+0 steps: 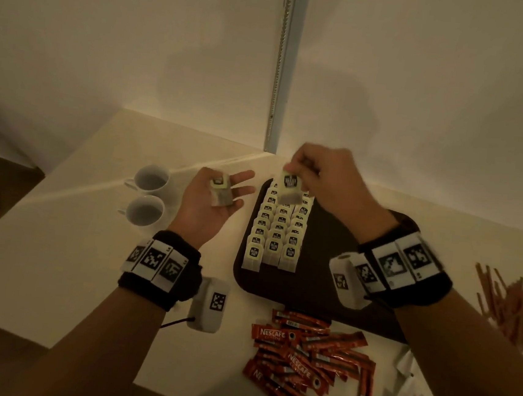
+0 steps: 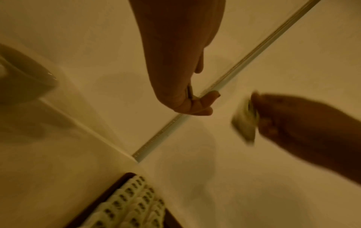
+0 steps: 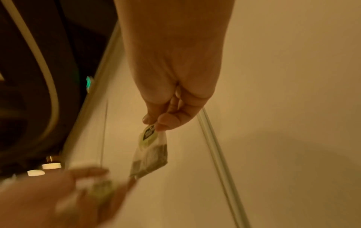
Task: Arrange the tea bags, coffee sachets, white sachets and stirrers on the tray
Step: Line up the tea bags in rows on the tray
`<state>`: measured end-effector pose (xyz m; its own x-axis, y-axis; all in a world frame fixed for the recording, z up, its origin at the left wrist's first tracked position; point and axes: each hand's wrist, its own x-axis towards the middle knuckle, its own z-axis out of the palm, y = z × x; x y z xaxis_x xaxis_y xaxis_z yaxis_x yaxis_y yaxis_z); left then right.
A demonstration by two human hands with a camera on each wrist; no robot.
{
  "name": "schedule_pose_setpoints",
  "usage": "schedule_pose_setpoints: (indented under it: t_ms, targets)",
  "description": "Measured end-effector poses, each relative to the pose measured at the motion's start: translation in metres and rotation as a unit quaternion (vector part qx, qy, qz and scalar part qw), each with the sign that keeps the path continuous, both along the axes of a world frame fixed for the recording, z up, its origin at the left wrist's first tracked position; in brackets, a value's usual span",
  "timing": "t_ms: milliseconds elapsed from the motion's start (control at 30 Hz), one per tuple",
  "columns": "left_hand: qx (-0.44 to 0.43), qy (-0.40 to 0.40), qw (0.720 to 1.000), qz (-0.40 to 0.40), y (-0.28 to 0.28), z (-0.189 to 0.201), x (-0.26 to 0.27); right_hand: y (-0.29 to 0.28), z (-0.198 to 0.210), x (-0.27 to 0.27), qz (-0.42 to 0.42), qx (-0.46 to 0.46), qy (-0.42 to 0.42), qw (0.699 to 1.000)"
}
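Surface: pale surface (image 1: 69,227) set in a corner of plain walls, dim warm light, a metal strip (image 1: 281,62) running up the wall at 12 o'clock.
Tray: dark tray (image 1: 318,286) in front of me; three neat rows of tea bags (image 1: 277,231) fill its left part, tags up, the right part bare.
Right hand: my right hand (image 1: 328,182) pinches one tea bag (image 1: 289,189) by its tag end, fingers (image 3: 166,121) and thumb closed on it; the bag hangs free over the far end of the rows, at 12 o'clock of the tray.
Left hand: my left hand (image 1: 215,199) lies palm up at 9 o'clock of the tray, fingers straight and relaxed, with a spare bag (image 1: 220,192) resting loose on it.
Handling: I judge the bags very light, soft and easily torn or crumpled; the stiff tag at the top is the place to take hold, and a light pinch should do. It will swing on the way down.
Around: two white cups (image 1: 149,193) at 9 o'clock; red coffee sachets (image 1: 311,359) heaped at 6 o'clock; stirrers (image 1: 505,304) piled at 3 o'clock; something white at 5 o'clock, perhaps the white sachets, too dim to tell.
In the way: nothing blocks the far end of the rows; the risk, I think, is nudging the laid bags askew.
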<state>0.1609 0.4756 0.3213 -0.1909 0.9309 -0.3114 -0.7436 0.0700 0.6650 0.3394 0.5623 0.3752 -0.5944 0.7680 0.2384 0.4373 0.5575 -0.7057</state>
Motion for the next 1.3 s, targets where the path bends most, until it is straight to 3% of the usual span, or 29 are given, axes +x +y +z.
schedule_pose_setpoints:
  t_ms: [133,267,400,533,1133,1200,1300]
  targets:
    - [-0.007,0.049,0.998,0.029,-0.003,-0.010,-0.013,-0.012,-0.070,0.021,0.011,-0.114,-0.115,0.987]
    - [-0.034,0.149,0.987,0.056,-0.005,-0.012,-0.018,-0.020,-0.128,0.031,0.028,-0.179,-0.201,0.963]
    - [-0.039,0.184,0.980,0.066,-0.007,-0.012,-0.018,-0.023,-0.164,0.030,0.000,-0.232,-0.215,0.948]
    - [-0.045,0.163,0.983,0.067,-0.009,-0.015,-0.024,-0.020,-0.181,0.022,-0.035,-0.211,-0.192,0.958]
    - [-0.055,0.116,0.991,0.034,-0.010,-0.007,-0.024,-0.015,-0.187,0.005,-0.075,-0.161,-0.199,0.964]
    - [-0.052,0.117,0.992,0.022,-0.010,-0.006,-0.022,-0.014,-0.171,0.001,-0.086,-0.158,-0.157,0.971]
    - [-0.042,0.131,0.990,-0.014,-0.008,0.001,-0.017,-0.011,-0.116,-0.015,-0.069,-0.143,-0.022,0.987]
